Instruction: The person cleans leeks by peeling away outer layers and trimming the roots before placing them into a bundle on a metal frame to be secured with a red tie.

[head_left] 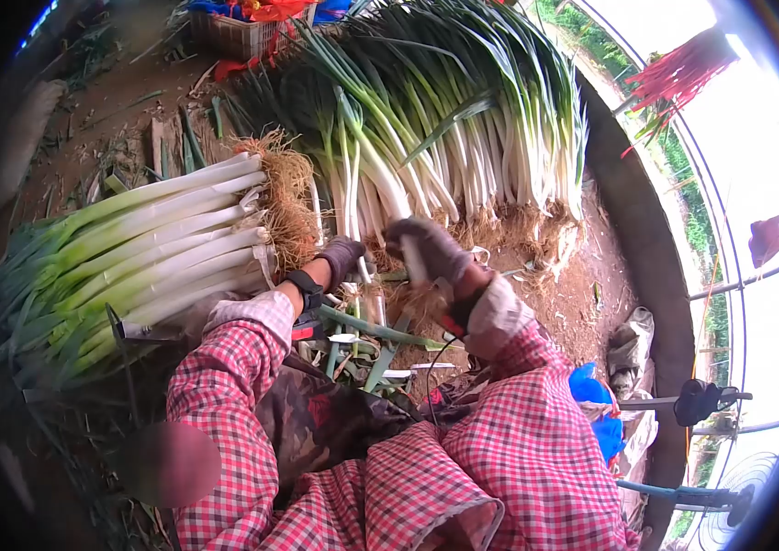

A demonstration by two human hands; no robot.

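My right hand (433, 250), in a dark glove, is closed around the white lower stalk of a thick leek (384, 184). The leek's roots hang below the hand and its green top points away from me. Just to the left, my gloved left hand (341, 259) is closed at the base of a thinner leek (353, 197); its fingertips are partly hidden. Beyond both hands stands a long row of upright leeks (509, 156), roots down on the soil. By my left forearm lies a stack of leeks (160, 230), roots toward the middle.
Cut leaf and stalk scraps (375, 344) litter the ground before my lap. A wicker basket (233, 35) with red and blue material stands at the far left. A low curved wall (637, 193) bounds the right side, with a blue bag (591, 390) near my right elbow.
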